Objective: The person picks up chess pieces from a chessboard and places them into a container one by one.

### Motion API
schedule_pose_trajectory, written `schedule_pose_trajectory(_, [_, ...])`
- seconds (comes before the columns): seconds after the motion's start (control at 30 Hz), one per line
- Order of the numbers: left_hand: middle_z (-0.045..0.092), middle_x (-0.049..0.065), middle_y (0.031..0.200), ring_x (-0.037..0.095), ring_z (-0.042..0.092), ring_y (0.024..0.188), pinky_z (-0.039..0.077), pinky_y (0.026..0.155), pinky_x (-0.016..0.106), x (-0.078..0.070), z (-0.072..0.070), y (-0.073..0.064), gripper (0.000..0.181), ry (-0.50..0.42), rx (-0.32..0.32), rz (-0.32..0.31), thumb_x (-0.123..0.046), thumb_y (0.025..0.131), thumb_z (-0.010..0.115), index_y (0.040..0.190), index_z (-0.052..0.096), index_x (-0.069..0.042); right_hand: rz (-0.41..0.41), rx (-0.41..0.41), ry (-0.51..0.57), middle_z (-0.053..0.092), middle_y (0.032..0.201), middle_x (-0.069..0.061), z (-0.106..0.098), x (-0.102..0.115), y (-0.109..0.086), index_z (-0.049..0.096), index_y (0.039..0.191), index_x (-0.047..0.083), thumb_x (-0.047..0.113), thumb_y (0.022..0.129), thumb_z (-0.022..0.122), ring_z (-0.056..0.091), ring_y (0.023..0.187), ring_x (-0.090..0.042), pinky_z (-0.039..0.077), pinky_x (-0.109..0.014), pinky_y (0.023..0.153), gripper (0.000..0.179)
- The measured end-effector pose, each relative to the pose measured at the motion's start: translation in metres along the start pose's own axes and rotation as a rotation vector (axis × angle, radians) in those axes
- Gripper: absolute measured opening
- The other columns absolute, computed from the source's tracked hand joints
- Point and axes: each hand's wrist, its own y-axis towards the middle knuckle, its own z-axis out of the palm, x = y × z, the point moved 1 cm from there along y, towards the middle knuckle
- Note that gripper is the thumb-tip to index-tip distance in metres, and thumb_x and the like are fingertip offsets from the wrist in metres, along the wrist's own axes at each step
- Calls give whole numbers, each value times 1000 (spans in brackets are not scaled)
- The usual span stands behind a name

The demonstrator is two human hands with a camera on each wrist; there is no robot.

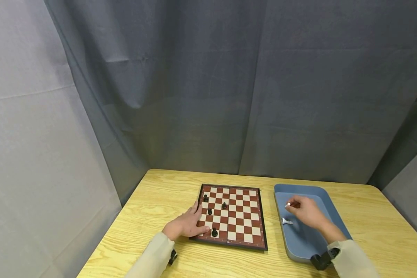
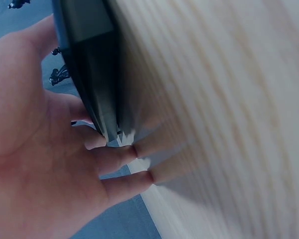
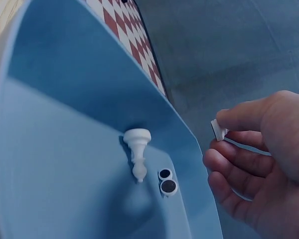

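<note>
My left hand [image 1: 187,224] lies at the left edge of a red-and-white chessboard [image 1: 241,216], its thumb reaching over the near left corner. Seen from the left wrist, its fingers [image 2: 124,186] stretch past the dark board edge [image 2: 92,74] and their tips meet the table. Over the blue tray [image 1: 299,253], my right hand [image 1: 307,212] pinches a small white chess piece [image 3: 219,130] between thumb and fingertips; most of that piece is hidden. Below, a white chess piece [image 3: 138,149] lies on its side in the tray, beside two white pieces [image 3: 168,187] with dark bases.
Several black chess pieces [image 1: 224,205] stand on the left half of the board. The wooden table [image 1: 160,189] carries board and tray, with the tray to the board's right. A grey curtain [image 1: 201,116] hangs behind, and a pale cloth [image 1: 48,173] hangs at the left.
</note>
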Motion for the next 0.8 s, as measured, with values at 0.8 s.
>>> schedule_pose_trajectory(0.8, [3, 17, 157, 34, 20, 140, 31, 105, 49, 0, -1, 0, 90, 18, 3, -1, -61, 91, 47, 152, 15, -3, 21, -11, -60, 62, 78, 1, -5, -22, -4, 65, 85, 8, 10, 85, 68, 57, 73, -14, 45, -31, 59, 4])
